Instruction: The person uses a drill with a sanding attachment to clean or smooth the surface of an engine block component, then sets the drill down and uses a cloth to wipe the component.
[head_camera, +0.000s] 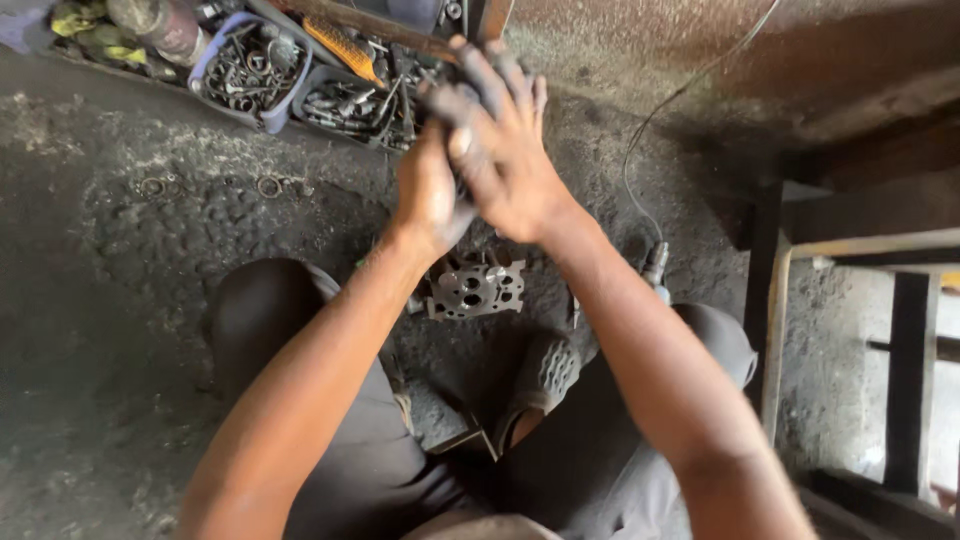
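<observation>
Clasped together, left hand (430, 190) and right hand (505, 150) close around something small and dark, perhaps a greasy metal part, raised above a metal engine block (477, 288) on the gritty floor (120, 300); likely stiff, slippery, best pinched firmly.

Gritty dark floor (120, 300), metal frame (775, 330).

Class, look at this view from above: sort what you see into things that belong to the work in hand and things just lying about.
In hand:
left hand and right hand, pressed together, grimy
metal engine part on the floor below them

Lying about:
trays of small metal parts
loose rings on the floor
cable
metal frame
</observation>
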